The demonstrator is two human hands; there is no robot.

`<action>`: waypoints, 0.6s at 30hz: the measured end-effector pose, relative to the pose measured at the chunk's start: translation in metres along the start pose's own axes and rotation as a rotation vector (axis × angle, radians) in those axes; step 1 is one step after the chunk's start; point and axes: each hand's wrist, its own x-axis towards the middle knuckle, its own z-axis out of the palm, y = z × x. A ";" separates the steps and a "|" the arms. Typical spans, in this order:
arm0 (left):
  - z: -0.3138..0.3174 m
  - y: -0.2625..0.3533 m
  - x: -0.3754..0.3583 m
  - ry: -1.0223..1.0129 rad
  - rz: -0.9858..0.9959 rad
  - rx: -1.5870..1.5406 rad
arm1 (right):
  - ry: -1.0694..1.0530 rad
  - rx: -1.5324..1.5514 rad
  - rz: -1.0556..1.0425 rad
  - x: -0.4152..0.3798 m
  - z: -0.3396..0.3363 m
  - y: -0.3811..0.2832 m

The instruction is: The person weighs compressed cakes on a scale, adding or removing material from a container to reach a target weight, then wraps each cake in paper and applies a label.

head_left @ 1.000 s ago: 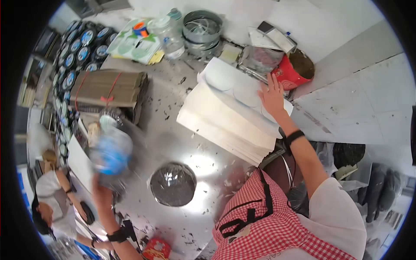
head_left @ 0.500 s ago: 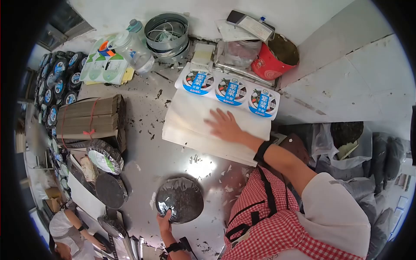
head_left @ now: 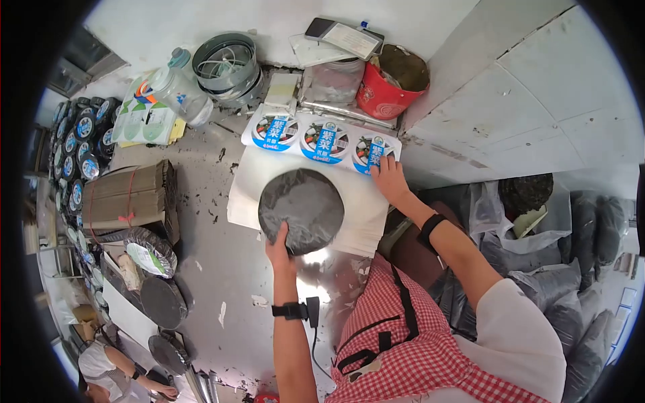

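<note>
My left hand (head_left: pixel 277 250) grips the lower left edge of a round, dark seaweed pack (head_left: pixel 306 211) in clear plastic wrap, thumb on top. It is held over a stack of pale paper sheets (head_left: pixel 248 178). A strip of round blue-and-white labels (head_left: pixel 322 144) lies across the top of the stack, three of them showing. My right hand (head_left: pixel 390 180) is at the strip's right end, its fingers bent and closed on the lower edge of the last label (head_left: pixel 371 153). The fingertips partly cover that label.
Tied brown cardboard (head_left: pixel 127 198), a labelled seaweed pack (head_left: pixel 149 253) and an unlabelled one (head_left: pixel 163 302) lie at left. Behind are a water bottle (head_left: pixel 181 97), metal rings (head_left: pixel 225 67) and a red bucket (head_left: pixel 390 87). Bagged packs fill the lower right. Another person (head_left: pixel 111 369) works at lower left.
My left hand has raised the seaweed pack from the bare table up over the paper stack. My right hand has moved from the middle of the paper to the rightmost label.
</note>
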 end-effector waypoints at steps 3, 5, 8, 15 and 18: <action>-0.015 -0.017 -0.014 -0.035 0.005 -0.108 | -0.053 -0.009 -0.022 -0.003 -0.003 0.000; -0.026 -0.024 -0.025 -0.017 -0.028 -0.138 | -0.018 0.029 -0.110 -0.004 -0.004 0.002; -0.034 -0.034 -0.028 -0.013 -0.027 -0.130 | 0.056 -0.151 -0.197 -0.002 0.008 -0.005; -0.036 -0.034 -0.034 -0.077 -0.095 -0.192 | -0.073 -0.475 -0.287 0.001 0.003 -0.001; -0.036 -0.034 -0.043 -0.167 -0.092 -0.183 | 0.029 -0.070 -0.358 0.007 -0.007 0.026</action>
